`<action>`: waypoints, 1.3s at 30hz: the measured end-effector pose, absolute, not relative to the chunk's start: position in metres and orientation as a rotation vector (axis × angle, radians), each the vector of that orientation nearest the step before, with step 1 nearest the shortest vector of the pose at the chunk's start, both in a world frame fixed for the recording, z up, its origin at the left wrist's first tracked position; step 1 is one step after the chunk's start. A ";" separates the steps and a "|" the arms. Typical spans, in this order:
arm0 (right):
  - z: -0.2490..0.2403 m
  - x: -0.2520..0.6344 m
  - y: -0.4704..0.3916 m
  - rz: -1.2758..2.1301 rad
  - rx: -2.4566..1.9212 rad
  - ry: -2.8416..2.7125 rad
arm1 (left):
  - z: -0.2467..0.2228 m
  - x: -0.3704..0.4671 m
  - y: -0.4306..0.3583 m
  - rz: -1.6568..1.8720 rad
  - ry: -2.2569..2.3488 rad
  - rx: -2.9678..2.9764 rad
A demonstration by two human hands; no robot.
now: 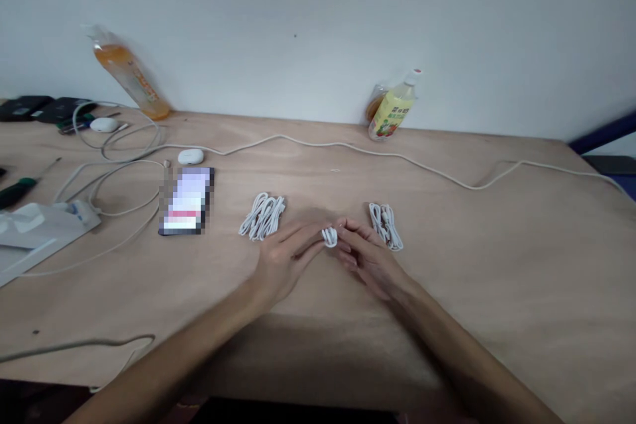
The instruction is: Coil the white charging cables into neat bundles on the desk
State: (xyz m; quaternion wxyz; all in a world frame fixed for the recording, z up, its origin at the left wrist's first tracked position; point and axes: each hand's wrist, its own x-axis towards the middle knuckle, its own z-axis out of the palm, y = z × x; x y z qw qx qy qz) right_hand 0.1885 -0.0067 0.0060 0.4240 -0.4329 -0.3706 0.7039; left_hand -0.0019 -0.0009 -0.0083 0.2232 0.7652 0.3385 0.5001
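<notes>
Between my two hands, over the middle of the wooden table, is a small white coiled cable [329, 236]. My left hand [288, 255] grips its left side, thumb below and fingers above. The fingertips of my right hand [365, 252] are pinched together at the coil's right side; whether they grip part of it is hard to make out. A bundle of folded white cables [263, 216] lies just beyond my left hand. Another white cable bundle [386, 226] rests beside my right hand's fingers.
A phone [187, 201], a white earbud case [191, 157], loose cables and a screwdriver [18, 192] lie at left. An orange bottle [132, 79] and a yellow-labelled bottle [394, 109] lean on the wall. A long white cable [342, 144] crosses the table behind the bundles.
</notes>
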 end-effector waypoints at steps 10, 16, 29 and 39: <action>0.009 0.199 -0.003 1.248 -1.159 -1.547 | 0.004 0.002 0.007 1.081 1.021 1.534; 0.008 0.201 -0.005 0.990 -1.136 -1.772 | 0.004 0.003 0.012 0.910 0.906 1.186; 0.001 0.199 -0.008 0.838 -1.145 -1.762 | -0.005 0.005 0.013 0.907 0.820 0.958; 0.001 0.198 -0.006 1.013 -1.128 -1.675 | 0.000 0.005 0.015 0.940 0.850 0.875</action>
